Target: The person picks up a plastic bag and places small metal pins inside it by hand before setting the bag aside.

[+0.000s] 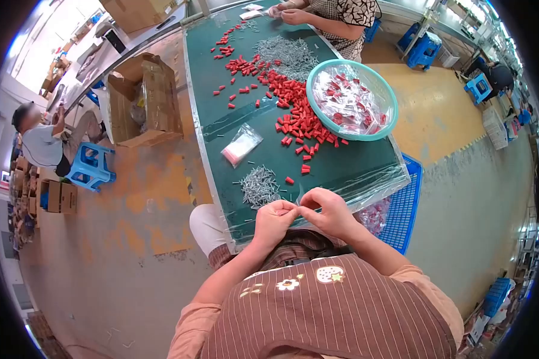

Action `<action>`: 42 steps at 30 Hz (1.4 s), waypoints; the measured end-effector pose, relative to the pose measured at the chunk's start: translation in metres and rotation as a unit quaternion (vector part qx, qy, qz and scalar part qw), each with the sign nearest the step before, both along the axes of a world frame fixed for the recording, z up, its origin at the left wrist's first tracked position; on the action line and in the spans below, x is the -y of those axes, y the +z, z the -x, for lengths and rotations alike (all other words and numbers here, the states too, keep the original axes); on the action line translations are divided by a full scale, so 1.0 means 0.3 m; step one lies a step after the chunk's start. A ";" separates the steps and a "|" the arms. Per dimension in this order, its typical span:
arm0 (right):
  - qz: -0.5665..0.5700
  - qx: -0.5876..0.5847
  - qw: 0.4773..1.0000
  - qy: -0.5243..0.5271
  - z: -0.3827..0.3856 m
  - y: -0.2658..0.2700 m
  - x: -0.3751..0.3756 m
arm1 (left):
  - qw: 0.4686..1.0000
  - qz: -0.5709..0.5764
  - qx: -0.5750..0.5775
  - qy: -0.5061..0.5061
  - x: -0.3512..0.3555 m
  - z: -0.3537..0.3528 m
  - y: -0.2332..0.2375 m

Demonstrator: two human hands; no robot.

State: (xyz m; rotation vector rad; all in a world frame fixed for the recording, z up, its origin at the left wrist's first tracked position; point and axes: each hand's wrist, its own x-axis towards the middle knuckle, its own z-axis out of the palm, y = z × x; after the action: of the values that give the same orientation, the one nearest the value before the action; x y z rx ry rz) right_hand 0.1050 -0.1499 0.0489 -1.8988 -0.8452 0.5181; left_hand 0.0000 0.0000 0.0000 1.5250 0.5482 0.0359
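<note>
My left hand (273, 225) and my right hand (330, 212) meet at the near edge of the table, fingertips pinched together. Between them a thin clear plastic bag (300, 192) seems to show, mostly hidden by my fingers. Just beyond my left hand lies a small pile of grey screws (260, 186). A single red plastic plug (289, 180) rests close to my fingers. Farther up, a heap of red plugs (296, 113) spreads beside a teal basket (394, 113) holding filled clear bags (348, 99). A clear packet (242, 145) with pale and red contents lies to the left.
A larger screw pile (286, 55) lies near a co-worker's hands (292, 15) at the far end. A blue crate (408, 209) stands by the table's right corner. An open cardboard box (161, 105) and blue stool (91, 167) are left; another person (42, 140) sits there.
</note>
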 end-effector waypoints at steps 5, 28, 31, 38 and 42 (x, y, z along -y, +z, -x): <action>0.061 -0.003 0.998 0.009 -0.001 -0.024 -0.002 | 0.973 -0.226 0.040 -0.009 0.023 -0.001 0.039; 0.019 -0.071 0.996 -0.051 0.023 -0.100 -0.021 | 0.997 -0.020 0.046 0.053 0.027 0.011 -0.022; -0.005 -0.138 0.990 -0.025 0.026 -0.103 -0.033 | 0.999 -0.027 0.026 0.024 0.019 0.011 -0.011; 0.016 -0.160 0.986 0.046 0.017 -0.118 -0.065 | 0.983 0.163 0.002 0.083 -0.029 0.048 -0.048; 0.011 -0.014 0.998 0.063 -0.083 -0.136 -0.147 | 0.991 0.080 -0.003 0.103 -0.063 0.067 -0.058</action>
State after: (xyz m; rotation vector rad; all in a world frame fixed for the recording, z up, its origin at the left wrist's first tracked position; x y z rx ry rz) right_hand 0.1298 -0.1057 0.0081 -1.8619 -0.9479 0.6314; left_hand -0.0202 0.0188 -0.0175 1.3086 0.6959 0.1427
